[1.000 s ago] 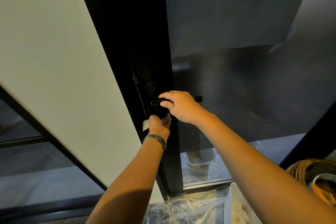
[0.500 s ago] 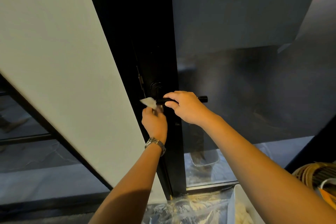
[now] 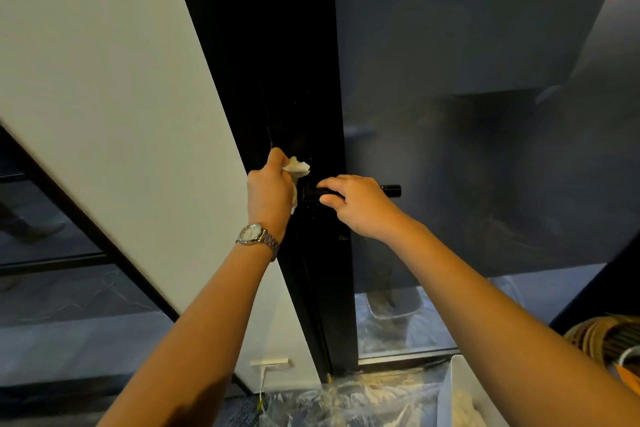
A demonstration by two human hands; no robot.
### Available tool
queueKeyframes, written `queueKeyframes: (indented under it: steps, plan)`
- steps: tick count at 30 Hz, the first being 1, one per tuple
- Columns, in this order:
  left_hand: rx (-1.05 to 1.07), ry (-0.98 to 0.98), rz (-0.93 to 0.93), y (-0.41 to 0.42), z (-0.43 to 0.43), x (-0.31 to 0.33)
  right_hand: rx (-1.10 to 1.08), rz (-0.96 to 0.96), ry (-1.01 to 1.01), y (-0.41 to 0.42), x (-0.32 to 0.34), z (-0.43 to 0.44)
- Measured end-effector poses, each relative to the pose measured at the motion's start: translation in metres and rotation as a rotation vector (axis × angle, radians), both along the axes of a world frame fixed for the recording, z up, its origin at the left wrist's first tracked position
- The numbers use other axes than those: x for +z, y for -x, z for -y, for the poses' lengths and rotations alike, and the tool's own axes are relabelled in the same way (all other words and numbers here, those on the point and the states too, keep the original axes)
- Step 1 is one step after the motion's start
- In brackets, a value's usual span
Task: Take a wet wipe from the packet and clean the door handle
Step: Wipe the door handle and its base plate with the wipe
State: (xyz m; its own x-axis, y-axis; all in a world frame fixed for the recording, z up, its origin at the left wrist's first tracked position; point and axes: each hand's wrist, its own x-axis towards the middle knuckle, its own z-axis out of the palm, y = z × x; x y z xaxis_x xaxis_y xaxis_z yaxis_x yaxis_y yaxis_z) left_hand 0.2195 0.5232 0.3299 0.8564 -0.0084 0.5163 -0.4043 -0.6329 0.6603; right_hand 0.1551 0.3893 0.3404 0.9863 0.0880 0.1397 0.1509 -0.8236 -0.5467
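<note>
Over at nine o'clock stands the pale wall panel point(image 3: 104, 87), broad and slanted, and just past it the black door frame point(image 3: 294, 45) running top to bottom through the centre. Left hand point(image 3: 268, 189) is up against that frame, fingers clenched round a crumpled white wet wipe point(image 3: 297, 167), which pokes out above the knuckles at twelve o'clock of the fist and touches the dark door face just left of the lever's base. A silver wristwatch point(image 3: 256, 236) sits on that wrist, dial up. Moving right, the black door handle point(image 3: 390, 190) lies level, its tip showing at three o'clock of the right hand point(image 3: 360, 206). That hand is curled over the lever, fingertips hooked on its top, grasping it; the lever's middle is hidden under the palm. Beyond, the dark glass door pane point(image 3: 485, 114) fills the right side. Down at five o'clock, a white bin point(image 3: 450, 388) by crinkled clear plastic sheeting point(image 3: 346, 399) on the floor, and coiled cable point(image 3: 602, 336) at four.
</note>
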Motion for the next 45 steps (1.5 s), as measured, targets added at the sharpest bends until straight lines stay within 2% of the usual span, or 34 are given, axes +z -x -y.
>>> queueKeyframes:
  steps: [6, 15, 20, 25, 33, 45]
  plan:
    - [-0.007, -0.093, -0.12, 0.005, 0.0, -0.016, 0.008, 0.004, -0.005, 0.001, 0.001, -0.001]
    - [-0.004, -0.125, 0.013, 0.0, -0.005, -0.006, 0.009, 0.009, -0.025, -0.001, 0.0, 0.001]
    - [-0.018, -0.065, 0.075, -0.002, -0.003, -0.001, 0.015, 0.01, 0.007, -0.002, 0.0, 0.001]
    - [-0.071, -0.153, 0.13, -0.001, 0.001, 0.011, 0.013, 0.024, 0.017, -0.003, -0.002, 0.001]
    - [-0.032, -0.19, -0.017, 0.002, -0.006, -0.002, 0.017, 0.013, 0.009, -0.002, -0.002, 0.001]
    - [-0.086, -0.227, 0.11, 0.003, 0.003, 0.016, 0.014, 0.011, -0.004, -0.004, -0.004, 0.002]
